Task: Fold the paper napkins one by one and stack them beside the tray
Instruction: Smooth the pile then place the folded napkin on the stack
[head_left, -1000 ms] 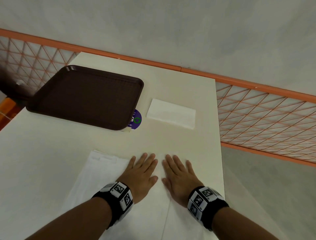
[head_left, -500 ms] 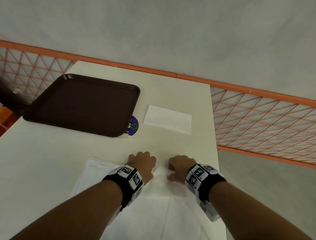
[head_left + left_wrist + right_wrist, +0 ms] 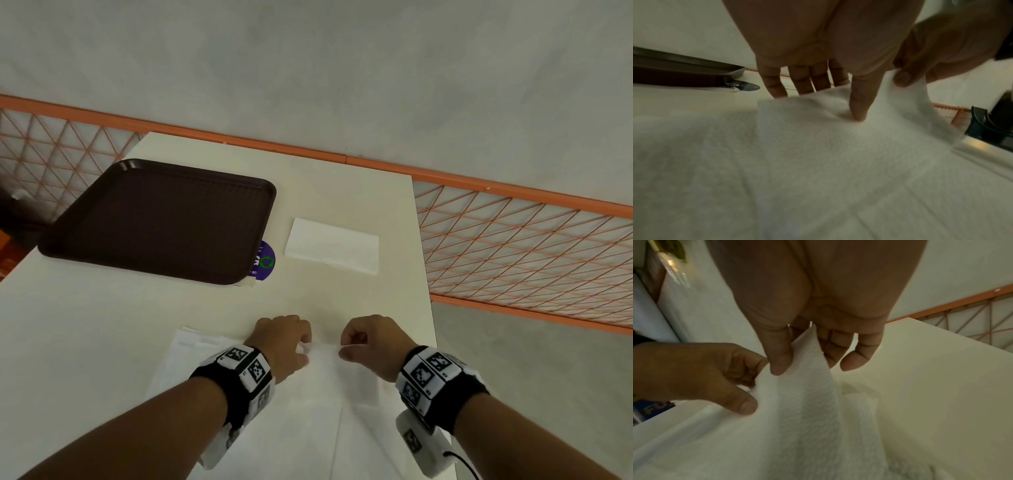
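Note:
A large unfolded white napkin (image 3: 318, 411) lies on the cream table (image 3: 102, 325) in front of me. My left hand (image 3: 303, 349) pinches its far edge, thumb (image 3: 858, 112) on top and fingers (image 3: 774, 87) behind the edge. My right hand (image 3: 344, 347) pinches the same edge a little to the right, thumb (image 3: 779, 363) against fingers, and that part of the napkin (image 3: 803, 369) is raised off the table. One folded napkin (image 3: 332, 245) lies flat just right of the dark brown tray (image 3: 161, 219).
More white paper (image 3: 191, 346) sticks out to the left from under the napkin. A purple round sticker (image 3: 265, 260) peeks out from under the tray's near right corner. The table's right edge (image 3: 426, 274) is close to my right hand. An orange lattice railing (image 3: 513, 246) runs behind and to the right.
Both hands lay flat and open on the napkin a second ago. They have since curled at its far edge and now pinch it, with the right side lifted.

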The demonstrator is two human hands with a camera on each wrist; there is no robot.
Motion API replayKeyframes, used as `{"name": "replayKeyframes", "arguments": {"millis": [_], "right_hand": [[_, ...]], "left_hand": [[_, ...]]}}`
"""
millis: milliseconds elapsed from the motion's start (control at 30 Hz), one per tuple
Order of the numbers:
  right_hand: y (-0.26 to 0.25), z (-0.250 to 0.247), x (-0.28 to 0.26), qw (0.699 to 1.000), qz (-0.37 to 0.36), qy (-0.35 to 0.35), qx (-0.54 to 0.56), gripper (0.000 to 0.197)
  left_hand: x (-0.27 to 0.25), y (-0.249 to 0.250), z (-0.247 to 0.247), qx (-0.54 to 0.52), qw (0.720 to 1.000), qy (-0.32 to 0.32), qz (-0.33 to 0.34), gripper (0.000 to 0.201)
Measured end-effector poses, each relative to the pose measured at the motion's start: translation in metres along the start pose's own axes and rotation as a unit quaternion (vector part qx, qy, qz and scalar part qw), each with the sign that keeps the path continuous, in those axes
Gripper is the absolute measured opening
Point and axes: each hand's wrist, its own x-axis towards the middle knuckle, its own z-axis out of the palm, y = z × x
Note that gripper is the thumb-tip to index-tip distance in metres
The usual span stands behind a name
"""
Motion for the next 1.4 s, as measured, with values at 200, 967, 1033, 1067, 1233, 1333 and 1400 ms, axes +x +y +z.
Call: {"name": "replayKeyframes", "arguments": {"millis": [200,967,1033,1067,1233,1333,1400], "right_hand": [[0.019,-0.003,-0.006,0.987,0.044,0.053,0.144,0.013],[0.030,-0.073,0.093,0.826,0.191,0.168,0.503,0.008],[0.034,-0.083,0.110,0.841,0.210,0.208,0.454,0.013],[0.036,-0.087,0.119,0.848,0.213,0.220,0.433,0.014],[0.049,-0.097,0.159,0.885,0.228,0.238,0.327,0.015],[0.055,-0.099,0.175,0.897,0.232,0.248,0.283,0.016],[0.057,-0.099,0.181,0.909,0.231,0.250,0.240,0.017]], "left_hand": [[-0.004,-0.030,-0.016,-0.203,0.978,0.000,-0.052,0.015],[0.125,-0.033,-0.083,-0.376,0.899,0.193,-0.116,0.024],[0.143,-0.033,-0.088,-0.336,0.911,0.212,-0.112,0.028],[0.152,-0.034,-0.090,-0.314,0.916,0.223,-0.111,0.030],[0.186,-0.038,-0.092,-0.223,0.934,0.236,-0.147,0.043],[0.199,-0.042,-0.090,-0.190,0.939,0.235,-0.165,0.051],[0.207,-0.047,-0.087,-0.173,0.940,0.233,-0.176,0.051]]}}
